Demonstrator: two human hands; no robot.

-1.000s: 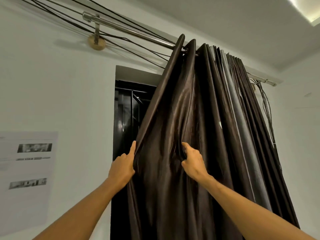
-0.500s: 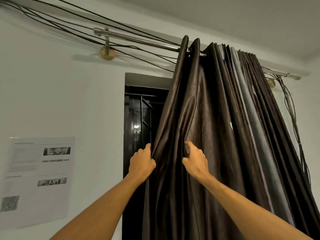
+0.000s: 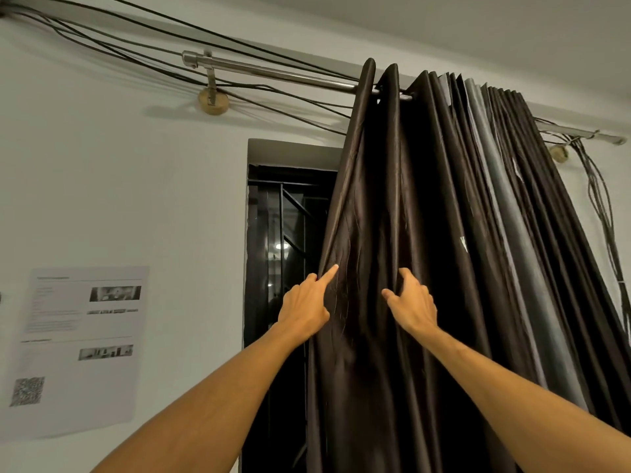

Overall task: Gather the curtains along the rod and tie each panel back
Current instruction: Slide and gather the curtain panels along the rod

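A dark brown curtain (image 3: 426,233) hangs bunched in tight folds on a steel rod (image 3: 273,72), filling the right half of the view. A grey panel (image 3: 502,213) shows among the folds further right. My left hand (image 3: 305,307) grips the curtain's left edge, its index finger stretched along the fabric. My right hand (image 3: 411,305) pinches a fold about a hand's width to the right. Both hands are at chest height, well below the rod.
A dark window opening (image 3: 280,254) shows left of the curtain. Black cables (image 3: 143,68) run along the wall above the rod, and more cables (image 3: 604,213) hang at the far right. A printed sheet (image 3: 78,346) is stuck on the white wall at left.
The curtain's left edge has moved right along the rod, uncovering more window. My left hand followed it toward my right hand, and its index finger now points up. The view has panned left.
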